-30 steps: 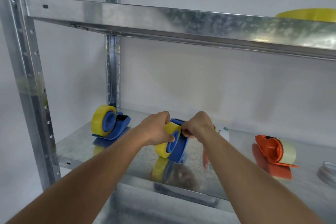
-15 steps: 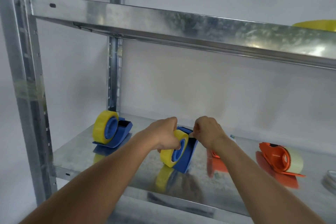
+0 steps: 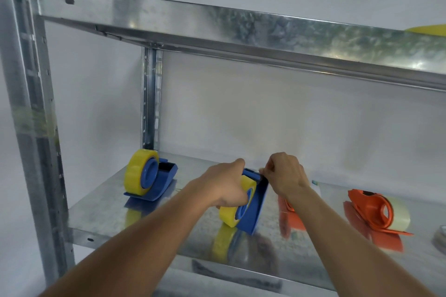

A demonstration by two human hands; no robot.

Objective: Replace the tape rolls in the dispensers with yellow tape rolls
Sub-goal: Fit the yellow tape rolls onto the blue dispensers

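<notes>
A blue dispenser (image 3: pixel 255 210) stands tilted on the metal shelf (image 3: pixel 101 210), loaded with a yellow tape roll (image 3: pixel 231 214). My left hand (image 3: pixel 226 185) grips that roll and the dispenser's left side. My right hand (image 3: pixel 284 176) pinches the tape end at the dispenser's top edge. At the far left sits a second blue dispenser (image 3: pixel 164 181) carrying a yellow roll (image 3: pixel 135 173). To the right lies an orange dispenser (image 3: pixel 366 210) with a clear roll (image 3: pixel 398 214). Another orange dispenser (image 3: pixel 289 212) is mostly hidden behind my right forearm.
An upper shelf (image 3: pixel 241 29) runs overhead, and a yellow roll's (image 3: pixel 429 29) edge shows on it at the right. Upright posts stand at the left (image 3: pixel 31 113) and back (image 3: pixel 152 94). A round metal object (image 3: pixel 440 239) peeks in at the right edge.
Both hands and the blue dispenser stayed in roughly the same spot on the shelf. My right hand shifted from the dispenser's side up to its top edge, pinching there.
</notes>
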